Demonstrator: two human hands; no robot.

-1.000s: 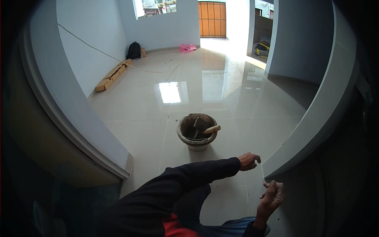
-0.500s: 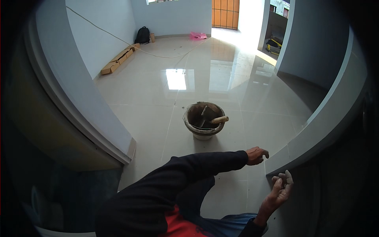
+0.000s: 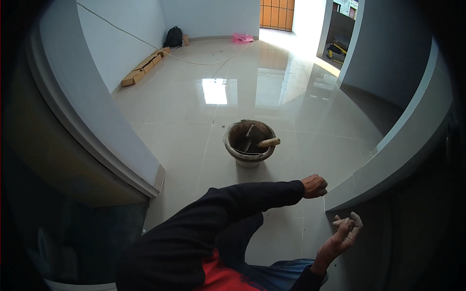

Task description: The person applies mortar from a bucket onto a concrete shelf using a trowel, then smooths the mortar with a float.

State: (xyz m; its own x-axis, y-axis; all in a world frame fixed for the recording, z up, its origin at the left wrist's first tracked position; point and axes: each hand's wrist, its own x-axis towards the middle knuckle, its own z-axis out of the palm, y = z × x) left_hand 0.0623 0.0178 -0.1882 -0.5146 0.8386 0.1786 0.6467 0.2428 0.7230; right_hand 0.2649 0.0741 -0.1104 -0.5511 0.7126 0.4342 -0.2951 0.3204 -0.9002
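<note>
My left hand (image 3: 314, 186), at the end of a dark sleeve reaching across from the left, is closed in a fist by the end of the low wall edge (image 3: 340, 194); nothing shows in it. Lower and to the right, my right hand (image 3: 340, 238) is palm up with bent, partly spread fingers coated in grey dust, and no object is visible in it. A dirty bucket (image 3: 249, 157) stands on the tiled floor ahead. Inside it leans a trowel, its wooden handle (image 3: 269, 142) resting over the right rim.
Door frames rise at left (image 3: 102, 106) and right (image 3: 412, 140). Farther back are a long cardboard box (image 3: 141, 69), a black backpack (image 3: 173, 37), a pink plastic bag (image 3: 242, 38) and a thin cable (image 3: 194, 62) hanging down to the floor.
My left hand has curled its fingers in and shifted slightly up and left. My right hand's fingers have bent and turned a little. The view has tilted slightly.
</note>
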